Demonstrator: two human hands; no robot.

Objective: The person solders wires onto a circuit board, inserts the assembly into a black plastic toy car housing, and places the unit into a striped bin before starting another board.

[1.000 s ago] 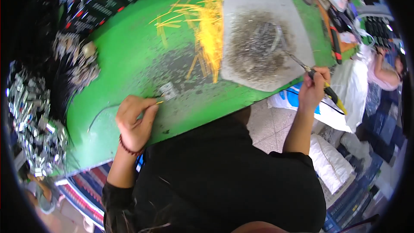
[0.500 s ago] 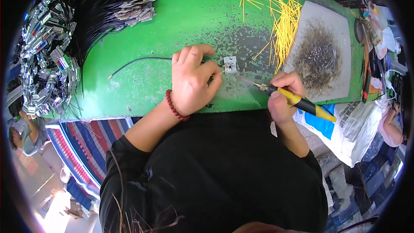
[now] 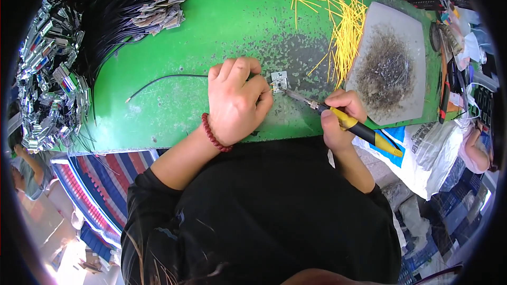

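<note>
A small white circuit board [image 3: 279, 81] lies on the green tabletop [image 3: 179, 31]. Just left of it, my left hand [image 3: 235, 97] is closed with curled fingers over a black cable [image 3: 163, 77], whose loose end stretches out to the left. A short bit of yellow wire shows between those fingertips and the board; exactly what they pinch is partly hidden. My right hand [image 3: 338, 134] grips a soldering iron [image 3: 349, 122] with a yellow and black handle. Its tip is at the lower right edge of the board; whether it touches I cannot tell.
Yellow wires [image 3: 346, 31] lie scattered beside a grey sheet [image 3: 417, 26] smeared with dark residue. Black cables with boards [image 3: 158, 0] are heaped at the back left, next to a pile of metal-cased parts [image 3: 50, 79]. A white sack [image 3: 422, 153] sits below the table's right edge.
The soldering iron has moved left, bringing its tip from a short distance away up to the board's edge. My left hand stays nearly in place, and the whole view has shifted slightly.
</note>
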